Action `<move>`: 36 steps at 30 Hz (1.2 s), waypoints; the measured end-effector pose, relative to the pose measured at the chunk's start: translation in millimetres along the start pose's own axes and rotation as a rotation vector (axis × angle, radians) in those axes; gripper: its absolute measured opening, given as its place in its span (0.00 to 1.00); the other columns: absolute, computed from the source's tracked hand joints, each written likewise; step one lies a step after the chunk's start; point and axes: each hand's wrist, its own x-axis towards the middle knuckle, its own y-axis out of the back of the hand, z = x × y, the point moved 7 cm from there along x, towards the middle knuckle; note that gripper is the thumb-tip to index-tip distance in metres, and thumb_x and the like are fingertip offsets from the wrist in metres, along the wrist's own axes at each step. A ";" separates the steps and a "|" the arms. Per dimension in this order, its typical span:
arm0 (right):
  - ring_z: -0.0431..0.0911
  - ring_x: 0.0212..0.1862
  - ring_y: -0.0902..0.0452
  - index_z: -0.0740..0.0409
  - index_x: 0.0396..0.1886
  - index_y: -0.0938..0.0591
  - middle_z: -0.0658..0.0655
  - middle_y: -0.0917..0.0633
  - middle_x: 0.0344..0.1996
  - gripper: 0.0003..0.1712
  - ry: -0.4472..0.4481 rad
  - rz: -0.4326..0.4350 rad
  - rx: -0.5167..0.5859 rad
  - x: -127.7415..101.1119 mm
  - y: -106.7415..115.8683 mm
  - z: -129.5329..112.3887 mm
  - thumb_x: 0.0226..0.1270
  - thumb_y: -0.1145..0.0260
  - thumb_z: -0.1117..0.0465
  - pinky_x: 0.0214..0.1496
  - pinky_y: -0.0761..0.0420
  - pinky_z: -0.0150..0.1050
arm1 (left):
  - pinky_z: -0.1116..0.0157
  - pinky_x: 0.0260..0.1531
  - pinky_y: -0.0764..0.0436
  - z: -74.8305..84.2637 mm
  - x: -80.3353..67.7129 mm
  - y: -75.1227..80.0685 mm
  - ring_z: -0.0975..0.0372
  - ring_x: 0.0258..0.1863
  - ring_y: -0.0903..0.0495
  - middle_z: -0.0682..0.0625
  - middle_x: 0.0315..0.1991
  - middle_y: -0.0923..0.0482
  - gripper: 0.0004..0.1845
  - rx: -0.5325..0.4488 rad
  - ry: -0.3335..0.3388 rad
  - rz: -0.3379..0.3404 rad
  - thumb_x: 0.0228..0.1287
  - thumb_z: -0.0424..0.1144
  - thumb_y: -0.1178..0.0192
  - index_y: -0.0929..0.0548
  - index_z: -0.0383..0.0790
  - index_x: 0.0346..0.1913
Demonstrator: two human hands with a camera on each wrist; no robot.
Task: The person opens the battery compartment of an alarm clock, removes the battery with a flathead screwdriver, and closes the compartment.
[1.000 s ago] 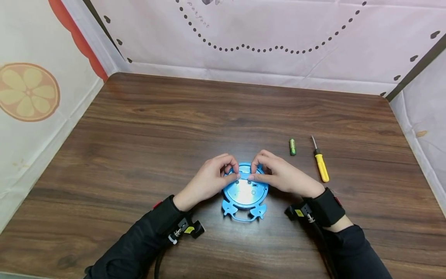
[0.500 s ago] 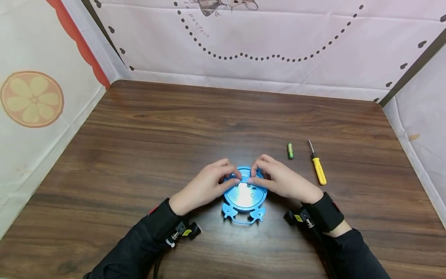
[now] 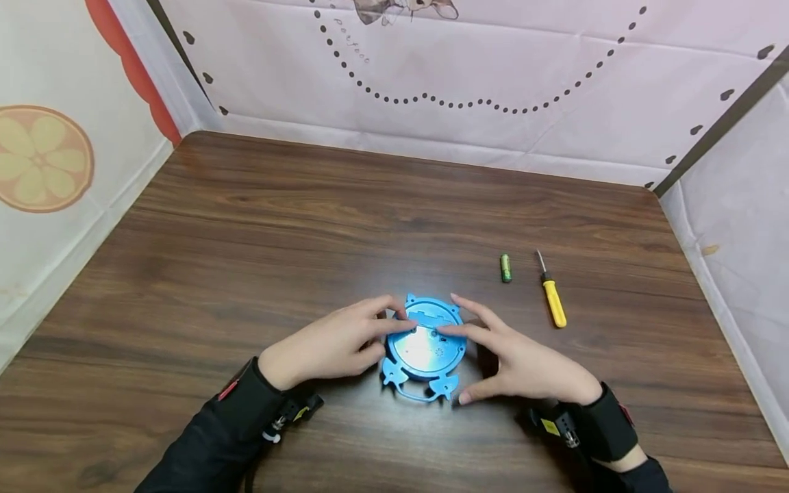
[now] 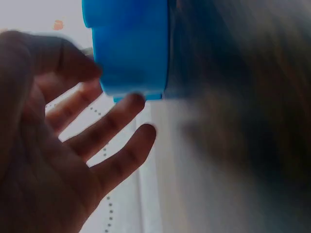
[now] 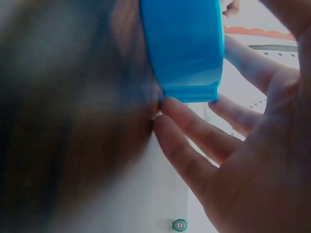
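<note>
A round blue plastic device [image 3: 424,346] with small feet lies flat on the wooden table [image 3: 259,226], its back face up and a slot near its far edge. My left hand [image 3: 391,337] rests against its left rim with the fingers loosely extended. From the other side, my right hand [image 3: 468,363] lies spread, its forefinger across the top and its thumb by the feet. The left wrist view shows the device's side wall [image 4: 129,46] with relaxed fingers [image 4: 112,126] beside it. Straight fingers [image 5: 194,126] touch the wall [image 5: 184,48] in the right wrist view.
A green battery [image 3: 505,268] and a yellow-handled screwdriver [image 3: 550,294] lie to the right of the device, beyond my right hand; the battery's end [image 5: 179,224] shows in the right wrist view. Fabric-covered walls [image 3: 493,82] enclose the table on three sides.
Both hands have drawn back from the device's far edge and uncurled; their fingers now lie flatter along its sides. The slot at the far edge is uncovered.
</note>
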 end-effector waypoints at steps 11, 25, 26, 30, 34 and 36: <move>0.52 0.75 0.41 0.42 0.71 0.26 0.53 0.44 0.78 0.40 0.115 0.171 -0.283 4.5 -1.8 -8.5 0.59 0.22 0.54 0.63 0.25 0.51 | 0.58 0.53 0.24 6.4 -4.4 1.1 0.61 0.56 0.27 0.51 0.65 0.30 0.31 0.114 -0.074 -0.010 0.64 0.40 0.31 0.26 0.45 0.70; 0.49 0.71 0.35 0.47 0.68 0.22 0.49 0.29 0.71 0.37 0.150 0.221 -0.385 8.1 1.2 -17.2 0.59 0.21 0.52 0.64 0.26 0.50 | 0.58 0.55 0.22 8.8 -0.7 3.1 0.61 0.59 0.23 0.53 0.60 0.25 0.27 0.149 -0.101 0.069 0.61 0.39 0.27 0.20 0.43 0.64; 0.49 0.71 0.34 0.47 0.68 0.23 0.48 0.29 0.71 0.37 0.142 0.214 -0.376 7.9 1.1 -16.5 0.59 0.22 0.52 0.65 0.27 0.50 | 0.58 0.54 0.21 9.1 -0.9 3.2 0.61 0.59 0.23 0.53 0.60 0.25 0.27 0.148 -0.104 0.072 0.62 0.39 0.27 0.20 0.43 0.64; 0.51 0.71 0.34 0.47 0.69 0.23 0.48 0.28 0.70 0.37 0.147 0.207 -0.334 5.7 1.3 -14.6 0.59 0.22 0.53 0.65 0.27 0.52 | 0.62 0.51 0.20 9.6 -1.4 2.3 0.63 0.56 0.22 0.52 0.60 0.25 0.28 0.123 -0.119 0.069 0.63 0.40 0.29 0.21 0.42 0.65; 0.52 0.71 0.33 0.46 0.67 0.22 0.48 0.27 0.69 0.36 0.173 0.225 -0.283 1.5 2.7 -12.5 0.58 0.21 0.56 0.64 0.26 0.52 | 0.64 0.51 0.20 8.9 -1.5 1.7 0.63 0.55 0.21 0.50 0.61 0.26 0.27 0.081 -0.125 0.063 0.66 0.39 0.31 0.23 0.40 0.67; 0.52 0.70 0.32 0.47 0.67 0.21 0.49 0.26 0.68 0.35 0.181 0.234 -0.252 -0.4 3.8 -10.7 0.58 0.21 0.58 0.63 0.25 0.51 | 0.64 0.53 0.21 8.7 -1.5 2.3 0.62 0.57 0.22 0.50 0.61 0.26 0.27 0.068 -0.131 0.068 0.66 0.38 0.31 0.23 0.39 0.67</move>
